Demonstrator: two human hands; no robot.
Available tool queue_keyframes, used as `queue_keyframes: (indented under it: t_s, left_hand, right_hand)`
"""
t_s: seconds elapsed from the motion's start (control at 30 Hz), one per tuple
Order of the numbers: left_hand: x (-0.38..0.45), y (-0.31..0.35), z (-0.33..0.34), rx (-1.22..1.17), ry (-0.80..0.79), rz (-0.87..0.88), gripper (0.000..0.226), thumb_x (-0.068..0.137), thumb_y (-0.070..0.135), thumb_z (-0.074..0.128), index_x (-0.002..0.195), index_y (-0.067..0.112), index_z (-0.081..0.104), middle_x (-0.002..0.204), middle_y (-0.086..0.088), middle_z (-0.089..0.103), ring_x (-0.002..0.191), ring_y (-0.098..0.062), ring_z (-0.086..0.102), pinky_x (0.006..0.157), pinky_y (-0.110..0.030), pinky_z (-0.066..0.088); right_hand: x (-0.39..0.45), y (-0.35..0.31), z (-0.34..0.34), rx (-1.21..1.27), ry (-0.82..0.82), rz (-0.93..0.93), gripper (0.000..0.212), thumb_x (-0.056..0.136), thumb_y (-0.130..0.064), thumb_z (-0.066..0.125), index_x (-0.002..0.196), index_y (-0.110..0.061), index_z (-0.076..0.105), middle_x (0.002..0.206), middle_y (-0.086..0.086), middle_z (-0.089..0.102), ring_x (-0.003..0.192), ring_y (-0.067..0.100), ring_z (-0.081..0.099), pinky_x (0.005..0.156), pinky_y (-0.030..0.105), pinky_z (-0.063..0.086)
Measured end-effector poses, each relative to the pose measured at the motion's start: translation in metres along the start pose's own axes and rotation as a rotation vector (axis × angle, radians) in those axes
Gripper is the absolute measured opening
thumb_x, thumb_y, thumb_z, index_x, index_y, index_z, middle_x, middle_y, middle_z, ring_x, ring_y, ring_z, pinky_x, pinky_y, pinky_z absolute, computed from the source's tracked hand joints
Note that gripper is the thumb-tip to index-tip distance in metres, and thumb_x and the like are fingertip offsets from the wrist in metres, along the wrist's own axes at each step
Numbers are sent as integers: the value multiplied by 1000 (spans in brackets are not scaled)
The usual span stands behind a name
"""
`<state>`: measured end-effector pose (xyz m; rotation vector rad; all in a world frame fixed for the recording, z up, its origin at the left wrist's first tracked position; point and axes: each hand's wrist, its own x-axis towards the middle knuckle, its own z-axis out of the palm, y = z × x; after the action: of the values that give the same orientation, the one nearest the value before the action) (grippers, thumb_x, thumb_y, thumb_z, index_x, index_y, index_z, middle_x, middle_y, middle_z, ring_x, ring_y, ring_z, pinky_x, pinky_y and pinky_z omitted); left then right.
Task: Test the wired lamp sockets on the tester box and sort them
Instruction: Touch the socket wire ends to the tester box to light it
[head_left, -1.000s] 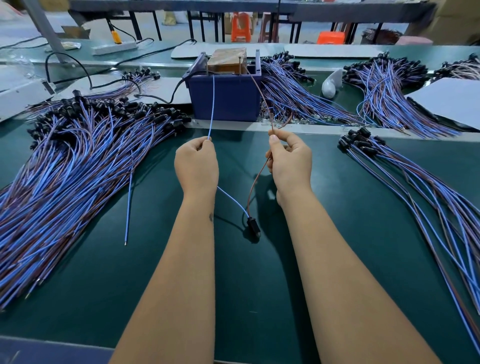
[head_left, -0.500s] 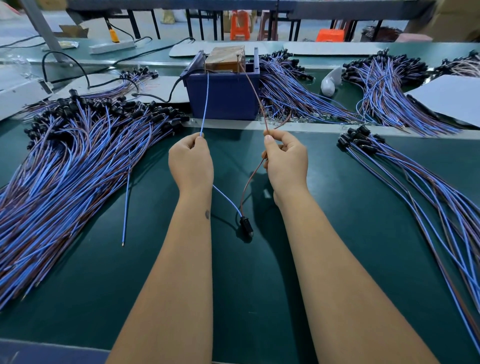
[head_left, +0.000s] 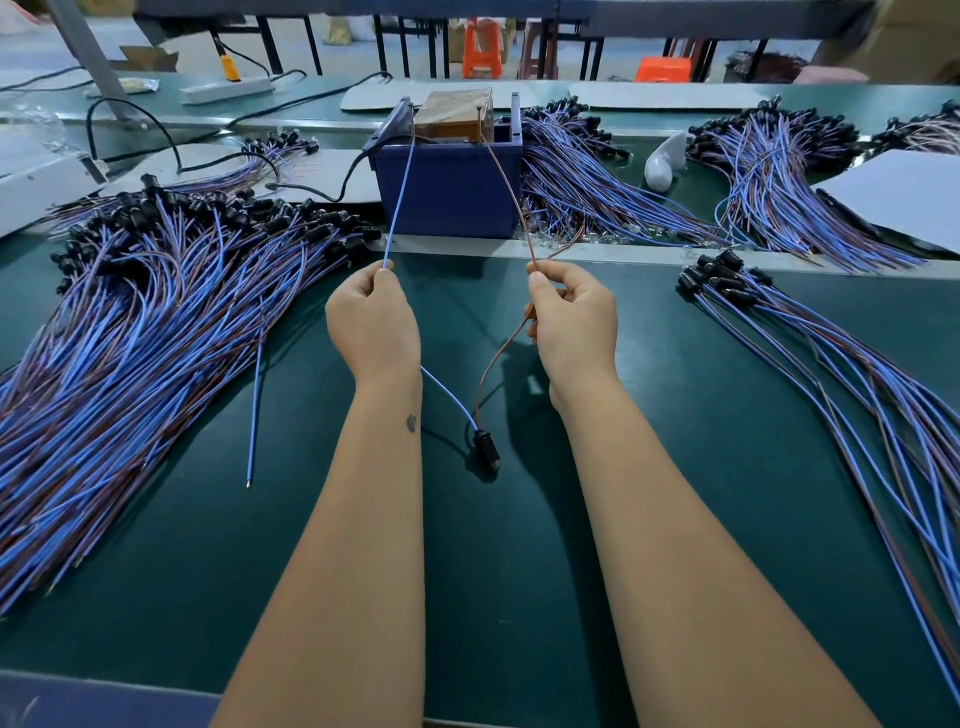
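left fingers: the fingertips (head_left: 385, 274) are curled tight and pinch the blue wire (head_left: 399, 200); the left hand (head_left: 373, 323) sits left of centre, above the green table (head_left: 675, 493)
right fingers: the thumb and forefinger (head_left: 540, 287) pinch the brown wire (head_left: 511, 197); the other fingers of the right hand (head_left: 574, 325) are curled round it lower down
blue wire: rises from the left pinch, far and slightly right, to the top left edge of the tester box (head_left: 451, 189); below the hand it curves right and near to the socket (head_left: 487, 446)
brown wire: rises from the right pinch, far and left, to the top of the tester box near its right side; whether either wire tip touches a contact cannot be told; below the hand it loops down to the socket
socket: small and black; lies on the table between the two forearms, near side of the hands, both wires entering its far end
tester box: dark blue bin with a brown block (head_left: 454, 115) in it; stands at the far edge of the table, centre; a black cable (head_left: 332, 192) runs off to its left
left pile (head_left: 156, 312): a large heap of blue and brown wired sockets, black ends far
stray blue wire (head_left: 255, 410): lies alone just right of that heap
right pile (head_left: 831, 353): a smaller row of wired sockets, black ends far and left
far bench: more bundles (head_left: 587, 182) behind and right of the box; a white bulb (head_left: 662, 166) among them; a white sheet (head_left: 904, 202) at far right
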<state>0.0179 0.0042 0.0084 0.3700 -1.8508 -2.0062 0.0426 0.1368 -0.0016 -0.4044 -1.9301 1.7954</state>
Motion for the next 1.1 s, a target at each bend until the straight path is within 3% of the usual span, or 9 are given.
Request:
queue_keyframes:
  t_s: [0.17, 0.33, 0.5, 0.87, 1.1]
  left_hand:
    - [-1, 1, 0, -19, -1, -15, 34, 94, 9, 47, 68, 27, 58, 51, 9, 28, 45, -10, 22, 43, -20, 24]
    - [-1, 0, 0, -8, -5, -7, 31, 94, 8, 45, 68, 25, 48, 56, 5, 24, 50, -13, 19, 47, -26, 20]
    - [-1, 0, 0, -13, -3, -18, 33, 95, 9, 46, 67, 25, 54, 53, 7, 26, 46, -10, 19, 42, -21, 21]
    - [-1, 1, -1, -12, 5, -26, 33, 95, 9, 46, 69, 26, 58, 52, 8, 26, 45, -10, 20, 42, -20, 22]
    - [-1, 1, 0, -7, 5, -26, 32, 95, 9, 47, 70, 24, 60, 51, 8, 26, 43, -9, 19, 41, -19, 22]
  right_hand:
    - [1, 1, 1, -28, 0, 2, 14, 95, -17, 55, 89, -27, 64, 65, -3, 57, 57, 12, 51, 62, 29, 46]
    - [1, 2, 1, -63, 1, 4, 13, 95, -17, 56, 91, -22, 66, 62, -6, 57, 54, 10, 51, 59, 28, 46]
    - [1, 2, 1, -97, -8, 4, 12, 95, -17, 56, 92, -21, 67, 64, -5, 58, 57, 13, 53, 58, 29, 46]
    - [-3, -2, 0, -89, -28, 13, 15, 95, -16, 56, 95, -19, 70, 64, -4, 57, 62, 16, 52, 70, 43, 55]
    - [-6, -4, 0, -82, -36, 1, 16, 94, -14, 55, 93, -21, 70, 64, -1, 56, 63, 17, 50, 68, 40, 52]
